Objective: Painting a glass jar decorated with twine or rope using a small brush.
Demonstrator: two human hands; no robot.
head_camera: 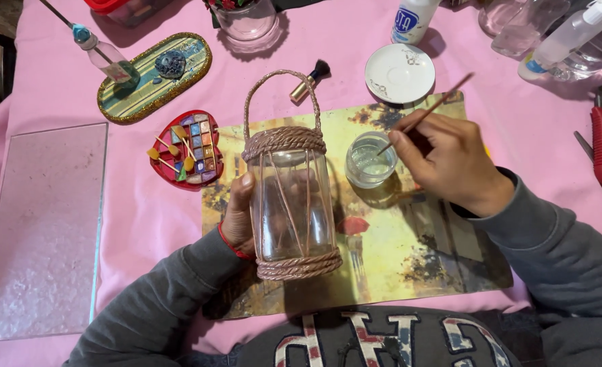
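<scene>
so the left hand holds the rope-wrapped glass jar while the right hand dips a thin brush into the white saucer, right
Not quite. In the head view the right hand dips the thin brush into the small glass of clear liquid, not the white saucer, which sits untouched behind it. The left hand does hold the rope-wrapped glass jar.

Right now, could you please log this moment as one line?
left hand: holds glass jar upright | right hand: holds thin brush, tip in small glass cup | base: printed mat

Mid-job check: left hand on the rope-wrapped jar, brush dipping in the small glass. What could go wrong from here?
1. The small glass of clear liquid sits right beside the jar; a nudge from either could tip it onto the painted mat.
2. The left hand grips only one side of the jar, so it might roll or slip.
3. The brush in the right hand may drip when lifted.
</scene>
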